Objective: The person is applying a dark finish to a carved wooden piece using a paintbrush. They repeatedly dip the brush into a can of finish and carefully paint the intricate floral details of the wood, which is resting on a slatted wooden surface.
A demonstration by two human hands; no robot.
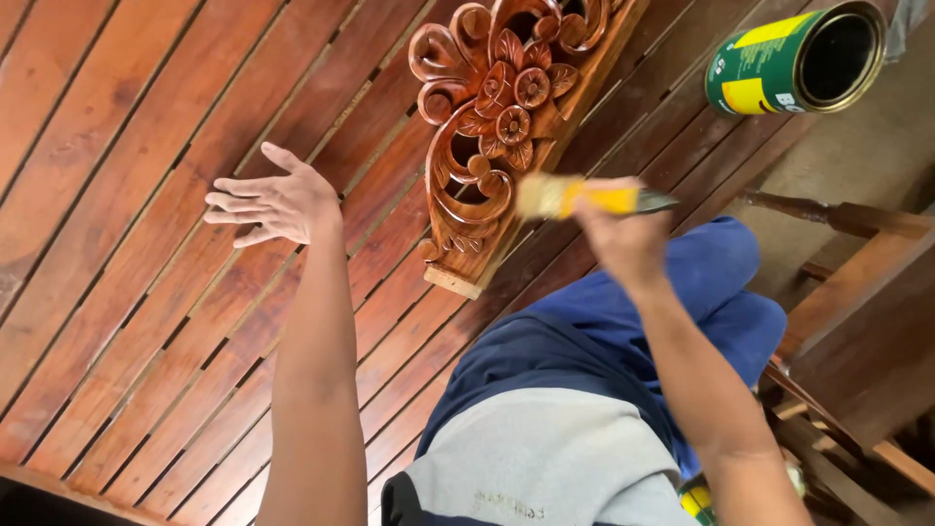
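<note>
Right hand (628, 239) closed around yellow-handled paintbrush (584, 198), bristles blurred, just beside carved floral wood panel (497, 117) lying on slatted wooden surface (146, 195). Left hand (273, 205) open, fingers spread, holding nothing, above slats. Open green-and-yellow tin can (799, 60) on its side, upper right.

Soft, even daylight filled the scene; nothing looked dim, and no harsh shadows fell across the slatted wooden surface (127, 244); the reddish boards carried a mild sheen rather than glare; the carved wooden panel (497, 127) stood fairly sharp, its relief picked out by shallow shadows in the cut-outs; the paintbrush (584, 198) was smeared by motion blur, its bristles a pale streak; the right hand (628, 239) was blurred too; the left hand (276, 203) was clearer; the open tin can (794, 60) showed a dark interior; the lower corners sank into shadow.
</note>
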